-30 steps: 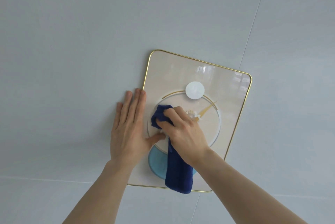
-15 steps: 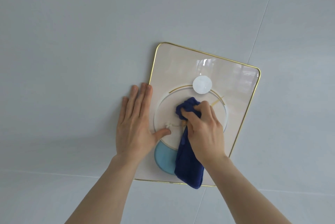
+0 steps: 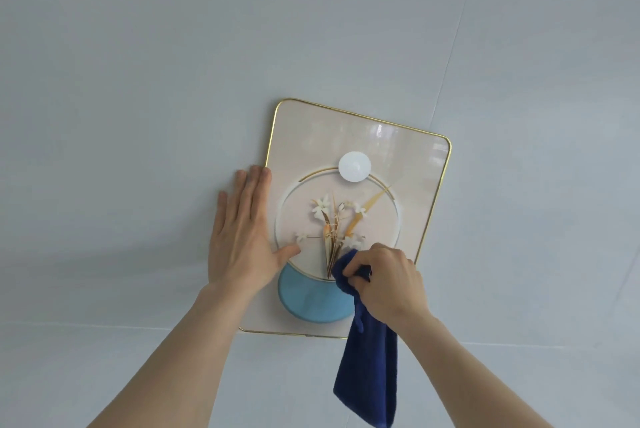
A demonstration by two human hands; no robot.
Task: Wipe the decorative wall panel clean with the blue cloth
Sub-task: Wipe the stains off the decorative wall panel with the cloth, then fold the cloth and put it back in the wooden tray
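Up against the pale grey tiled wall (image 3: pixel 138 81) hangs the glossy cream decorative wall panel (image 3: pixel 311 136) with a thin gold rim, printed with white flowers (image 3: pixel 322 207), a white disc (image 3: pixel 354 167) and a light-blue half-round shape (image 3: pixel 311 299). From the head view, the left hand (image 3: pixel 242 237) lies flat and open, fingers on the wall just beside the panel's left edge, thumb resting on the panel. The right hand (image 3: pixel 388 285) is clenched around the dark blue cloth (image 3: pixel 367 368), bunched against the panel's lower right part, its loose end hanging below the panel's bottom edge.
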